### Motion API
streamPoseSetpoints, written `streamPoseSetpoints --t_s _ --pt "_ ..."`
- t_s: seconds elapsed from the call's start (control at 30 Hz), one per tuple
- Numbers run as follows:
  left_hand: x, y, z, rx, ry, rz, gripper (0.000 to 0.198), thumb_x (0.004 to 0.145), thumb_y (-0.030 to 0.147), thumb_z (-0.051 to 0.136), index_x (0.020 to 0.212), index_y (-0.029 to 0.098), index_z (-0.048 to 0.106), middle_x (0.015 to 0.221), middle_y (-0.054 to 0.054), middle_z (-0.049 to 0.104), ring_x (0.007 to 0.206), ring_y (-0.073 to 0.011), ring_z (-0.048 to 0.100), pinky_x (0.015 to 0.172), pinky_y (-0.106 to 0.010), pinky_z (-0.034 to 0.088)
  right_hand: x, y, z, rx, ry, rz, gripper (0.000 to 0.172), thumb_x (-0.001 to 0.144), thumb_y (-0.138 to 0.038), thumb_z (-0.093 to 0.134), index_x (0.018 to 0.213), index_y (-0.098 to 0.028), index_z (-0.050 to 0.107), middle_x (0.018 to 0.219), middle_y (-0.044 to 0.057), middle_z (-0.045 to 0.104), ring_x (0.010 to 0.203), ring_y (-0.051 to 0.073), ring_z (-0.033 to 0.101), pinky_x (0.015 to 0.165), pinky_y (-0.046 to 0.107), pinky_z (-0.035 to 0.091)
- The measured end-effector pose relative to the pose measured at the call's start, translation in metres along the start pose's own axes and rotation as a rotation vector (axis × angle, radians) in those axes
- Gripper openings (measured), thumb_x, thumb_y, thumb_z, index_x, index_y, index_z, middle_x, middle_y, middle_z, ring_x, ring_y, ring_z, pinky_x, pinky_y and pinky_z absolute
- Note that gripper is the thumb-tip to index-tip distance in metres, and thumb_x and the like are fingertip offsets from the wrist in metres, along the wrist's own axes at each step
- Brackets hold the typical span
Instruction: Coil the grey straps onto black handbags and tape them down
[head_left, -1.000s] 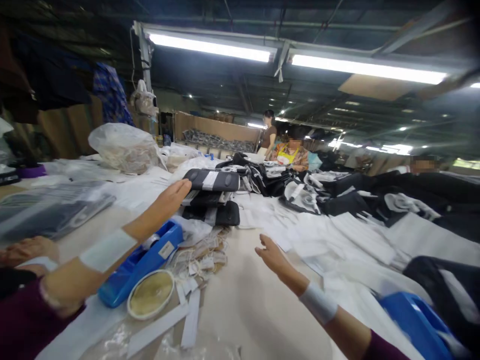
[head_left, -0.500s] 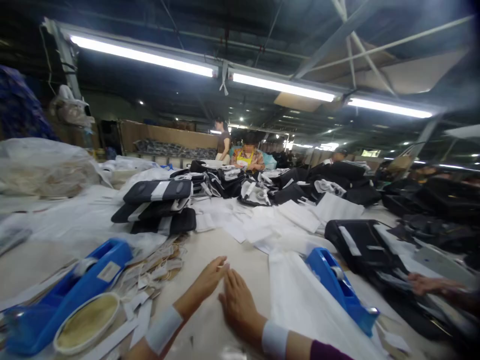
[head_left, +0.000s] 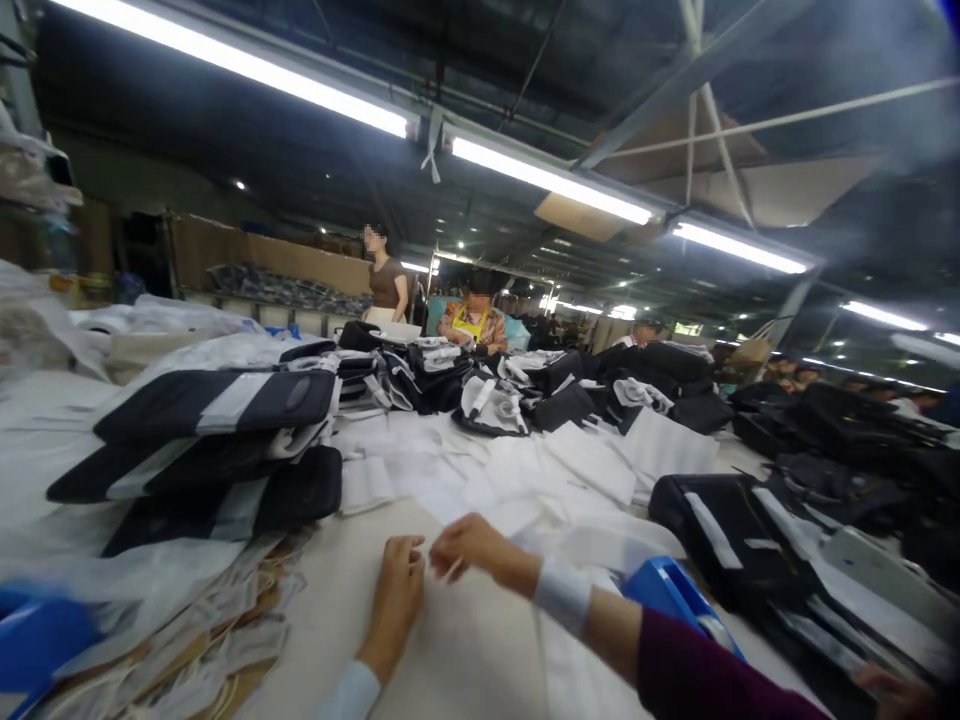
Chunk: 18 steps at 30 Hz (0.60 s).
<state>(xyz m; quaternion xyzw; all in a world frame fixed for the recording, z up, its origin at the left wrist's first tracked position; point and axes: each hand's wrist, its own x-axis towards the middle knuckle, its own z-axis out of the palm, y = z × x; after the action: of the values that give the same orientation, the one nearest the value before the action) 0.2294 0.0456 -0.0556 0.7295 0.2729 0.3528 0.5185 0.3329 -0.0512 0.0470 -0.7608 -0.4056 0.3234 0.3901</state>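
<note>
My left hand (head_left: 399, 592) hovers near the bare pale tabletop (head_left: 472, 645), its fingers bent inward; what they hold, if anything, is hidden. Close by on its right, my right hand (head_left: 480, 552) is closed in a pinch, with a tiny pale sliver at the fingertips too small to name. A narrow gap separates the two hands. Each wrist wears a pale band, like the right wristband (head_left: 562, 595). White sheets (head_left: 442, 480) lie just beyond the fingers. Left of my hands are tags with strings (head_left: 217, 630).
Strapped black padded pieces (head_left: 225, 405) are stacked at left. Blue tape dispensers (head_left: 675, 590) stand on both sides, the left one (head_left: 45, 635) partly cut off. A black bag (head_left: 739, 530) lies at right, near a co-worker's blurred hand (head_left: 896, 690). More black pieces (head_left: 555, 400) are heaped at the back.
My hands were flat and touching; now they are apart with fingers curled, the right one farther forward. The view has shifted closer to the black stack. The co-worker's hand at right has moved lower.
</note>
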Motion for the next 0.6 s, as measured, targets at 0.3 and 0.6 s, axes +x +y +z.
streamPoseSetpoints --t_s 0.3,0.6 --pt "0.003 -0.012 0.01 0.134 0.023 0.053 0.034 0.079 0.021 0.04 0.104 0.016 0.063 0.111 -0.014 0.053 0.102 -0.0259 0.061 0.094 -0.045 0.053 0.162 -0.004 -0.079 0.165 0.142 0.151 0.021 0.095 -0.032 0.057 0.094 -0.012 0.062 0.083 0.001 0.064 0.068 0.011 0.062 0.063 0.026 0.055" --pt "-0.012 -0.033 0.002 0.114 0.006 -0.066 0.033 0.082 0.029 0.047 0.107 0.028 0.068 0.129 -0.01 0.055 0.121 -0.0296 0.056 0.102 -0.044 0.051 0.219 -0.006 -0.087 0.135 0.119 0.231 0.02 0.093 -0.027 0.06 0.082 -0.011 0.063 0.069 -0.002 0.063 0.057 0.008 0.059 0.055 0.022 0.052"
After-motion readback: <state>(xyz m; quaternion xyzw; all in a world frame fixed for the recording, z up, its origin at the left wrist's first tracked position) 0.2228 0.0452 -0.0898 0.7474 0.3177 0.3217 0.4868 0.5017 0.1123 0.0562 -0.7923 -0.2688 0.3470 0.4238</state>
